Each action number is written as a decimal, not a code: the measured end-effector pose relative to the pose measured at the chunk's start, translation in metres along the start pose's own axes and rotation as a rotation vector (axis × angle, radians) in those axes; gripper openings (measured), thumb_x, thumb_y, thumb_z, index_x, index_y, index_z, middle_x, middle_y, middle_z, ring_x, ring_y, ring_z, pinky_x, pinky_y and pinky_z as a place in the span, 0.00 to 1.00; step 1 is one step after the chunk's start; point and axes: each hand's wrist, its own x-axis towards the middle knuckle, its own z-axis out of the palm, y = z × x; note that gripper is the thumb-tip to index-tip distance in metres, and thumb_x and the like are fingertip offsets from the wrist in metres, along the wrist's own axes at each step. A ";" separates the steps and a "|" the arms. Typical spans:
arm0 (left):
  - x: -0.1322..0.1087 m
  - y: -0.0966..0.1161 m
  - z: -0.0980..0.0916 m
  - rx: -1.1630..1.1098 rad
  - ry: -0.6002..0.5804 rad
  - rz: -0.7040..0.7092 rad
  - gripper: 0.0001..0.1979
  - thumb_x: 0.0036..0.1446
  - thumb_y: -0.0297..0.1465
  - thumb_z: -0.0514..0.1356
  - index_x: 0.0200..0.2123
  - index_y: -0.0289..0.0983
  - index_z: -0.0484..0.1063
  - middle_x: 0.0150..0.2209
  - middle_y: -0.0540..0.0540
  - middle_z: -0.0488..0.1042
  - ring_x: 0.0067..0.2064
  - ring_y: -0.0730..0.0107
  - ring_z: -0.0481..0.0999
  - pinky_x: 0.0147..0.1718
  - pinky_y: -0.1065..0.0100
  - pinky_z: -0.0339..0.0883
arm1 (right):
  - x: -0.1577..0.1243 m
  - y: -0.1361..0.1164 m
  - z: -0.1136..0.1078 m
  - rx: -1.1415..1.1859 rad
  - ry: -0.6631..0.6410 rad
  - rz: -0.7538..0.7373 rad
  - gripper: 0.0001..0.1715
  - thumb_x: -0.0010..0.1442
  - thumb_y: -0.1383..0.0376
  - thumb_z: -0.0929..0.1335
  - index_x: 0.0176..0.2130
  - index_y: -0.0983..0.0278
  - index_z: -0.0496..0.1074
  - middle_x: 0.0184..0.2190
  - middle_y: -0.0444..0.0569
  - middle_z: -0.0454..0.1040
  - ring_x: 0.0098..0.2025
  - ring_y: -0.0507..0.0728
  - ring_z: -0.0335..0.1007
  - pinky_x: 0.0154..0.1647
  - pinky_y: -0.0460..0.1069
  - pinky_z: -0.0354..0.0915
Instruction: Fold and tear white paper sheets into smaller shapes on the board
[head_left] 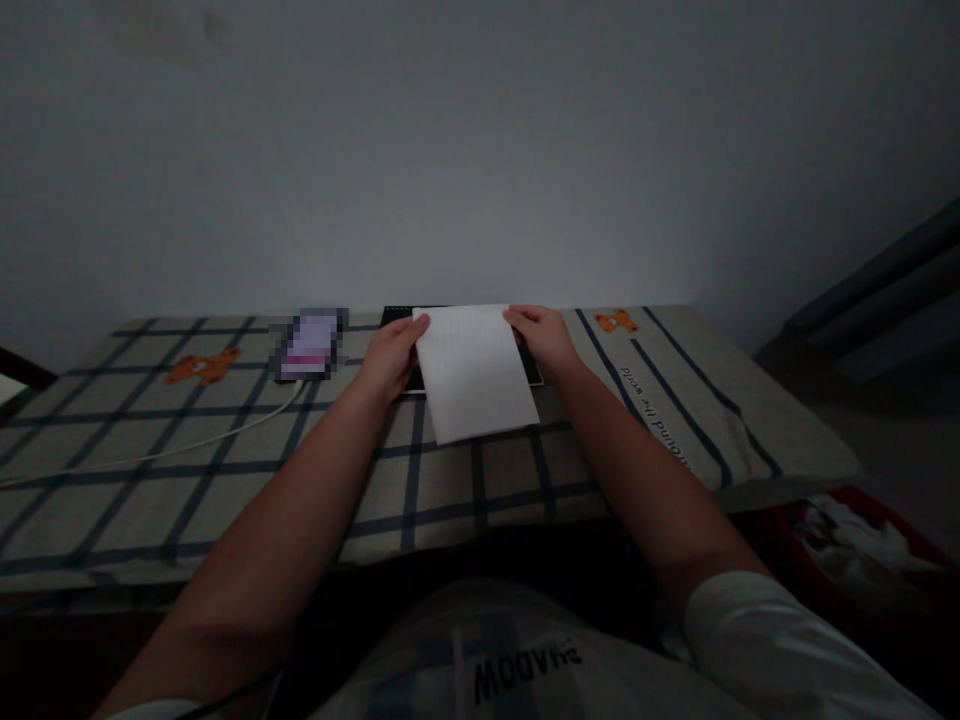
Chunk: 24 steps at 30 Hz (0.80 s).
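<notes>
A white sheet of lined paper (477, 375) is held up between my two hands, its lower edge hanging toward me. My left hand (394, 352) pinches the sheet's far left corner, thumb on top. At the far right corner, my right hand (544, 338) grips it the same way. Beneath the paper lies a flat black item (397, 316) with a pale edge; the sheet and my hands hide most of it, so I cannot tell what it is.
A phone (311, 343), blurred out, lies left of my hands with a white cable (225, 435) running left. The checked tablecloth (450, 500) carries bear prints and lettering. A plain wall (480, 150) rises behind the table. Low at the right is a red container (885, 550) with pale contents.
</notes>
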 end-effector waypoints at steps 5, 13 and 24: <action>0.002 -0.002 -0.001 0.026 0.029 0.025 0.19 0.43 0.41 0.76 0.32 0.34 0.78 0.30 0.46 0.79 0.31 0.70 0.76 0.33 0.69 0.70 | 0.001 0.002 0.000 -0.011 -0.022 -0.028 0.07 0.58 0.64 0.72 0.36 0.65 0.79 0.31 0.48 0.79 0.31 0.52 0.72 0.37 0.51 0.70; 0.003 0.001 -0.003 -0.019 0.076 0.012 0.16 0.47 0.39 0.73 0.34 0.34 0.78 0.33 0.46 0.79 0.33 0.70 0.77 0.31 0.70 0.71 | 0.001 0.001 0.000 -0.030 0.024 -0.013 0.09 0.57 0.64 0.73 0.38 0.66 0.80 0.32 0.48 0.79 0.34 0.54 0.74 0.38 0.52 0.71; 0.005 0.000 -0.001 -0.038 0.143 0.110 0.14 0.41 0.33 0.74 0.31 0.36 0.78 0.31 0.48 0.79 0.30 0.72 0.76 0.28 0.73 0.71 | 0.001 0.001 0.001 -0.029 0.009 -0.020 0.07 0.58 0.64 0.72 0.37 0.65 0.79 0.31 0.48 0.80 0.31 0.52 0.72 0.37 0.51 0.71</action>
